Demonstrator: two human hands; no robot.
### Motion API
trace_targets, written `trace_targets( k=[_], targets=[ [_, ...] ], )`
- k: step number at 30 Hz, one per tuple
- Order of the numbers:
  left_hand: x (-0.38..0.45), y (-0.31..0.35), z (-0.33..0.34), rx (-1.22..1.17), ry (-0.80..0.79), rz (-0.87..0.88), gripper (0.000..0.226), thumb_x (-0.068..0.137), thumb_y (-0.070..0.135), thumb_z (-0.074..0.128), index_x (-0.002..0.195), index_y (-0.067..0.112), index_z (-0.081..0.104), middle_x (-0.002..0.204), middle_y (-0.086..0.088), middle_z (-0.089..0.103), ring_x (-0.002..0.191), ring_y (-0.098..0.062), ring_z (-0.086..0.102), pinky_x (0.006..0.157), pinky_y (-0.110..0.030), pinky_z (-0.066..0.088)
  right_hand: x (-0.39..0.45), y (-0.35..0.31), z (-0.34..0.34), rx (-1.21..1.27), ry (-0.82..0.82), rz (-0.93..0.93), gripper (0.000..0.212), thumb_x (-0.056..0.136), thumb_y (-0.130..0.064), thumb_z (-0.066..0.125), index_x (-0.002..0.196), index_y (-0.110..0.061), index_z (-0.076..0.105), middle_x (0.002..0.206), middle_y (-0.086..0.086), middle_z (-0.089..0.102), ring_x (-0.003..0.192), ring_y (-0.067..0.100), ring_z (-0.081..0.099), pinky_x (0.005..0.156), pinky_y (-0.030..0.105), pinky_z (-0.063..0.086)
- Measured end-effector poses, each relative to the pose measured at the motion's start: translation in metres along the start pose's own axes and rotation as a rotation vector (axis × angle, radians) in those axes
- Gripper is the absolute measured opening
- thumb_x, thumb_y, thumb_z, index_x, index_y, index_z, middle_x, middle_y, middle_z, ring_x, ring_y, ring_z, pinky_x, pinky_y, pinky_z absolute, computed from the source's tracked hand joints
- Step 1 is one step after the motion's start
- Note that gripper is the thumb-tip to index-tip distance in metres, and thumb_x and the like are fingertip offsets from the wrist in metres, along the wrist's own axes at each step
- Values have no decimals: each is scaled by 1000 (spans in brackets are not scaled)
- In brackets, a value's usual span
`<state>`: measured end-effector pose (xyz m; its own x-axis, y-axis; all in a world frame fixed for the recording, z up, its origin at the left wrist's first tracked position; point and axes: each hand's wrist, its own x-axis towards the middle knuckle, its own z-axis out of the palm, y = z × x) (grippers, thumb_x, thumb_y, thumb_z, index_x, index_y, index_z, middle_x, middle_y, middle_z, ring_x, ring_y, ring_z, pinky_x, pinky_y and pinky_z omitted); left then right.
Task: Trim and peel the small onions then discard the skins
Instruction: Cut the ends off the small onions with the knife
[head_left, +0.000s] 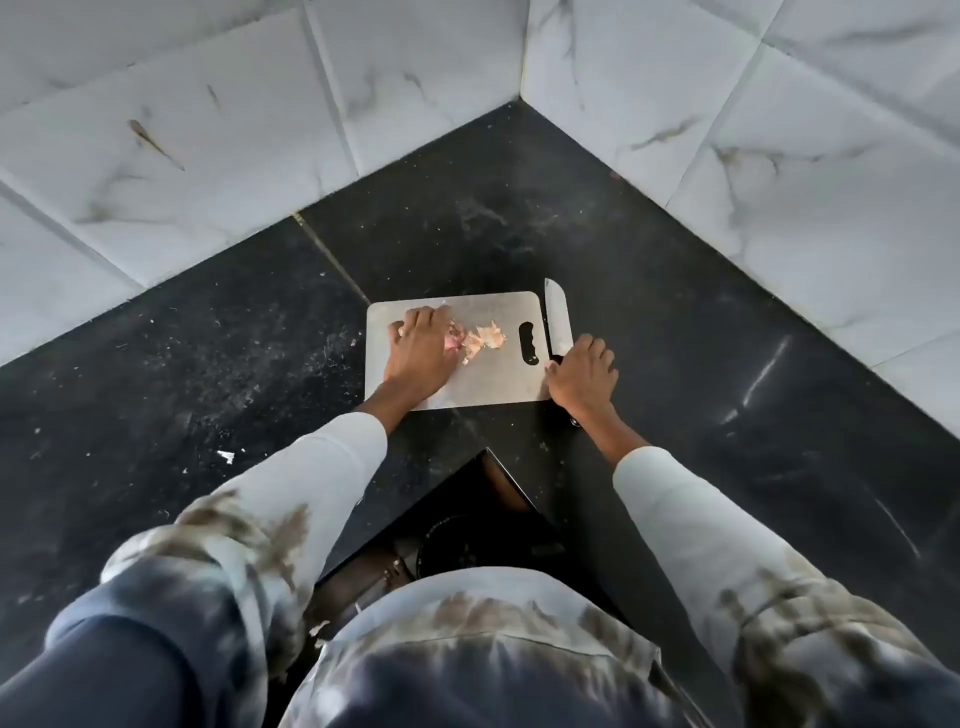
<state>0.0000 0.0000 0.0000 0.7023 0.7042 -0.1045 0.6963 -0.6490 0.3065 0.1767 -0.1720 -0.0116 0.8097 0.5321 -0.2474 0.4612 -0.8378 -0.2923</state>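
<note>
A steel cutting board (483, 382) lies on the black counter in the corner. My left hand (421, 351) rests on the board's left half, its fingers closed over a small pinkish onion (453, 340) that shows only partly. Loose pale onion skins (485, 338) lie just right of that hand. A knife (557, 322) lies along the board's right edge, blade pointing away from me. My right hand (584, 374) covers the knife's handle and grips it; the handle's end peeks out below the wrist.
White marble-tiled walls (779, 182) close in the corner behind and to the right. The black counter (208, 364) is speckled with small crumbs and a white scrap (226, 456). Below the counter edge near my body a dark round bin (457, 545) shows.
</note>
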Motion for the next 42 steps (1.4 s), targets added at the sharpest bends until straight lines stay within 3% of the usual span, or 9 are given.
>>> trace_targets(
  k=[12, 14, 19, 23, 28, 30, 34, 37, 42],
  targets=[
    [15, 0, 3, 30, -24, -3, 53, 99, 31, 72, 149, 23, 57, 153, -6, 55, 143, -31, 44, 120, -55, 31, 5, 8, 1, 182, -14, 55, 46, 101, -22, 68, 137, -2, 47, 138, 18, 56, 131, 36, 54, 107, 49, 50],
    [16, -2, 4, 8, 1, 4, 52, 97, 33, 73, 146, 22, 58, 150, -5, 59, 141, -30, 45, 118, -54, 31, 2, 5, 0, 210, 22, 13, 44, 102, -21, 68, 136, -3, 46, 134, 15, 57, 125, 34, 60, 100, 45, 53],
    [13, -6, 5, -94, 62, -39, 57, 96, 50, 72, 142, 21, 56, 143, -8, 64, 137, -30, 50, 118, -53, 32, -10, -8, -3, 283, 130, -141, 36, 103, -16, 66, 129, -12, 42, 107, 8, 65, 84, 25, 74, 69, 31, 57],
    [11, -8, 7, -203, 36, -65, 59, 95, 51, 73, 142, 24, 50, 140, -11, 60, 133, -33, 54, 121, -53, 29, -16, -23, -3, 360, -6, -281, 37, 106, -13, 58, 133, -12, 33, 113, 9, 68, 85, 21, 74, 73, 33, 63],
    [5, -13, 15, -170, -5, -11, 51, 102, 49, 63, 146, 34, 44, 145, -12, 57, 143, -33, 46, 120, -56, 22, -31, -43, 7, 491, -171, -361, 31, 111, -21, 51, 130, -9, 31, 98, -7, 55, 67, 9, 63, 50, 17, 49],
    [2, -15, 15, -149, -19, 15, 49, 104, 47, 61, 149, 37, 45, 148, -12, 54, 148, -32, 40, 121, -56, 19, -36, -49, 13, 552, -175, -361, 28, 112, -22, 49, 130, -6, 33, 93, -8, 55, 68, 13, 63, 49, 24, 48],
    [-1, -15, 11, -143, 15, 3, 51, 100, 46, 68, 146, 32, 50, 149, -11, 57, 149, -32, 39, 121, -57, 19, -46, -57, 18, 614, -179, -328, 19, 114, -21, 43, 125, -7, 36, 88, -4, 57, 81, 39, 69, 65, 54, 55],
    [-1, -20, 10, -149, 41, -25, 54, 95, 45, 74, 143, 29, 53, 148, -7, 60, 148, -31, 41, 121, -57, 23, -49, -59, 18, 630, -178, -325, 17, 114, -20, 41, 124, -7, 36, 92, 15, 63, 80, 44, 68, 59, 53, 53],
    [1, -28, 9, -137, 80, -66, 54, 93, 47, 75, 138, 24, 58, 146, -5, 63, 144, -29, 44, 120, -56, 26, -49, -63, 23, 609, -234, -339, 17, 113, -20, 43, 125, -12, 34, 98, 9, 62, 82, 37, 69, 62, 54, 55]
  ],
)
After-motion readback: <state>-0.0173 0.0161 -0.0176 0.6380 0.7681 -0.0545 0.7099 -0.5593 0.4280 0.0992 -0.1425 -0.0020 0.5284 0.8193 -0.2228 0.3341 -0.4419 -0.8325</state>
